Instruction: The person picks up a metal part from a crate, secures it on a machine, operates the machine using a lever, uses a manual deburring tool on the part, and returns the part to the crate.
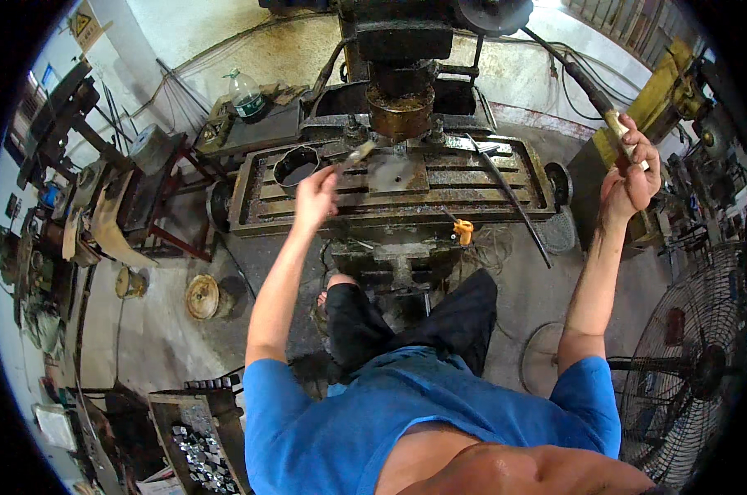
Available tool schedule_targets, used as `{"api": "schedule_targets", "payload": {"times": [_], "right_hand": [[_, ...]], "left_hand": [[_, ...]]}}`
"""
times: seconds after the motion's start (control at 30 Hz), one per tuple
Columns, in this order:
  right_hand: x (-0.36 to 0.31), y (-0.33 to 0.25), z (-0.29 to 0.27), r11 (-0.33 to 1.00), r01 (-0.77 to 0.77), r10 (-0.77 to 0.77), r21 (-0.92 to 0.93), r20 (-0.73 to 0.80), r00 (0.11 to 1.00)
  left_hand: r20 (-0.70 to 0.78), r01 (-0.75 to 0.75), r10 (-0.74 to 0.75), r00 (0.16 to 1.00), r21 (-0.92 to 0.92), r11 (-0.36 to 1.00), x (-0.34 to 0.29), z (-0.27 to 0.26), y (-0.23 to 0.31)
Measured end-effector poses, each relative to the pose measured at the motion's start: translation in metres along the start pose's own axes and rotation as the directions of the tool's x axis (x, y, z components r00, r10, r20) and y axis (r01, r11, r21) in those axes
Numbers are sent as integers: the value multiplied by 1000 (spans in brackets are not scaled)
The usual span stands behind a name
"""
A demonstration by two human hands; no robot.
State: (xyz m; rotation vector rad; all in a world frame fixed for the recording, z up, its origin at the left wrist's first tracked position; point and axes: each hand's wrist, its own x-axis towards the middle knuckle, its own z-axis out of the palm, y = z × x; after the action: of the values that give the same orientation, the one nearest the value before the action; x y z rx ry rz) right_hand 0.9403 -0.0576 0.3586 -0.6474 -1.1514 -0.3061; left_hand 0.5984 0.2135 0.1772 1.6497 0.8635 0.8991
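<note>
My left hand [316, 198] is closed around a small brush [359, 153], its pale bristle end pointing toward the middle of the machine table [262, 198]. Just behind that hand, a dark round pot [297, 167] stands on the slotted table. A flat metal plate [411, 176] lies under the spindle [400, 103] of the drilling or milling machine. Raised at the right, my right hand [635, 175] grips the pale end of a long black lever [588, 87]. Whatever is at the brush tip is slightly blurred.
A long metal bar [509, 202] leans across the table's right side. An orange-handled tool [462, 231] hangs at the front edge. A large fan [703, 367] stands right; a bin of metal pieces [200, 454] is lower left. A plastic bottle [246, 95] sits behind.
</note>
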Motion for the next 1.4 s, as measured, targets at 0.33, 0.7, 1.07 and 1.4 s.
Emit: {"api": "schedule_targets", "payload": {"times": [0.33, 0.7, 1.07, 1.4], "right_hand": [[5, -5, 1, 999, -32, 32, -18, 16, 999], [-13, -6, 4, 992, -113, 110, -59, -46, 993], [-30, 5, -4, 995, -96, 97, 29, -28, 995], [-46, 16, -13, 996, -79, 78, 41, 6, 997]], "left_hand": [[-150, -151, 201, 968, 290, 945, 71, 82, -40], [-18, 79, -78, 997, 80, 994, 59, 71, -20], [141, 129, -108, 984, -151, 980, 17, 52, -2], [100, 57, -42, 994, -156, 986, 19, 53, -12]]}}
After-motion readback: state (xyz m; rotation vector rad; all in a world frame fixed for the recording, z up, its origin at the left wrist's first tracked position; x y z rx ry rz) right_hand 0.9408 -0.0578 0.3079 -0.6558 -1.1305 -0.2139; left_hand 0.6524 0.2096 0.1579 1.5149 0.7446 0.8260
